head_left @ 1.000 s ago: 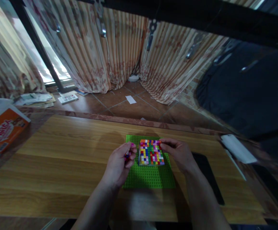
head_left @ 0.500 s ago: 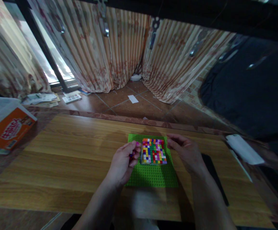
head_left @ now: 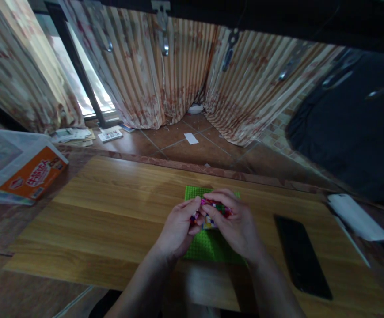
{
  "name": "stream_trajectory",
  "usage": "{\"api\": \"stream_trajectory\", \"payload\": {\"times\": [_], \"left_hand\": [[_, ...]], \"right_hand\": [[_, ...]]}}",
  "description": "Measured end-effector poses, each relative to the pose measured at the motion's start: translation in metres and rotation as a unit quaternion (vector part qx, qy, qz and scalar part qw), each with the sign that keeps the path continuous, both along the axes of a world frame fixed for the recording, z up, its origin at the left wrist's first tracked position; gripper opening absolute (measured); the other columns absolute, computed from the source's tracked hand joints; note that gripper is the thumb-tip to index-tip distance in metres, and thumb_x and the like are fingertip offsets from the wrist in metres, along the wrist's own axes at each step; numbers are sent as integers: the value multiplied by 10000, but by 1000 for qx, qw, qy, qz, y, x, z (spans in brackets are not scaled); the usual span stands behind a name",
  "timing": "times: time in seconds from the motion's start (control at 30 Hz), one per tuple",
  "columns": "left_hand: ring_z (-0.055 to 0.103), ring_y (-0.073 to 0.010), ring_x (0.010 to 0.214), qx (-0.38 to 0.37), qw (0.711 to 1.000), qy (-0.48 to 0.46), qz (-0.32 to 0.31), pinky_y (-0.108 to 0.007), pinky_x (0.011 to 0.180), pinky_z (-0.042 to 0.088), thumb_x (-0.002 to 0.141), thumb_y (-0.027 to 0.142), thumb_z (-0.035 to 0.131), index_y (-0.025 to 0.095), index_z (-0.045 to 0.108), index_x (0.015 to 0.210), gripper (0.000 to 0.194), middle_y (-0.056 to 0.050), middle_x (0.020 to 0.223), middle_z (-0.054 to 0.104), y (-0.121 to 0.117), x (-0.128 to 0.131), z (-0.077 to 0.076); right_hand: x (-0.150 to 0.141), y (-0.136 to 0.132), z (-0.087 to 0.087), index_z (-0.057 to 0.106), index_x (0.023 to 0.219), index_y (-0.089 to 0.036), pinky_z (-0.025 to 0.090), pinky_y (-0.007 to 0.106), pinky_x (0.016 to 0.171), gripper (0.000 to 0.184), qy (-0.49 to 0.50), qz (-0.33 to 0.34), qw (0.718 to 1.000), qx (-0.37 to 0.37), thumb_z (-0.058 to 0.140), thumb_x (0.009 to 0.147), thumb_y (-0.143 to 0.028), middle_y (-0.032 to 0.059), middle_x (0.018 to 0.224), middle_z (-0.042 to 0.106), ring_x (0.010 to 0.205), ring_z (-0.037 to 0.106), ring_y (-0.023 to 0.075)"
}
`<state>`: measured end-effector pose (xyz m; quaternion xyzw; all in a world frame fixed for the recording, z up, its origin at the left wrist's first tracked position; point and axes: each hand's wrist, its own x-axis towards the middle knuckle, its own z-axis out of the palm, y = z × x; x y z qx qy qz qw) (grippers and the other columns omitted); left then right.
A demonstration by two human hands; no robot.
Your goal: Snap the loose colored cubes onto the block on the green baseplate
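A green studded baseplate [head_left: 198, 248] lies on the wooden table, with a block of multicoloured toy bricks [head_left: 211, 223] built on it, now largely covered by my hands. My left hand [head_left: 178, 225] is closed at the left side of the block, holding several small toy bricks [head_left: 194, 217] in its curled fingers, with a pink one near the thumb tip. My right hand [head_left: 234, 221] reaches over the block, thumb and forefinger pinched together at the left hand's fingertips, by the pink brick. Whether the right fingers grip that brick is hard to make out.
On the wooden table [head_left: 112, 212] a black phone-like slab [head_left: 302, 256] lies right of my right arm. A white flat object [head_left: 357, 216] and a thin white stick [head_left: 352, 240] are at the right edge. A clear plastic box [head_left: 22, 168] with an orange label stands at the left.
My right hand has moved left from the baseplate's right edge to meet my left hand's fingertips, covering much of the brick block. The camera view has shifted slightly left.
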<state>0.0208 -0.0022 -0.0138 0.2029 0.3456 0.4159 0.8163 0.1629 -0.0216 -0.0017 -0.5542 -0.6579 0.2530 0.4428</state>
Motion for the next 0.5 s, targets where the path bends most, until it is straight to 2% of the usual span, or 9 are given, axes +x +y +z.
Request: {"api": "stream_trajectory", "payload": {"times": [0.23,0.33,0.5], "left_hand": [[367,-32,464,-8,1000,-18,-21,-169,402,111,631,433,834,123,603,672,389,13,614,521,-2,0,4],[378,-33,473,-14,999,-16,-24,-174,403,108,656,424,815,109,639,691,363,-4,640,538,-2,-1,4],[398,-36,488,-54,998,-17,16,-170,395,138,735,370,747,82,693,787,298,-14,665,529,1,-3,0]], "right_hand": [[-10,-1,2,732,927,-280,520,314,792,115,40,-11,999,6,623,892,-290,19,929,710,891,666,175],[-6,-3,3,736,906,-269,542,296,728,92,107,-56,993,-13,658,858,-279,13,878,741,807,689,167],[17,-1,3,747,791,-245,567,302,644,62,236,-156,959,-13,762,735,-267,3,753,751,663,690,164]]}}
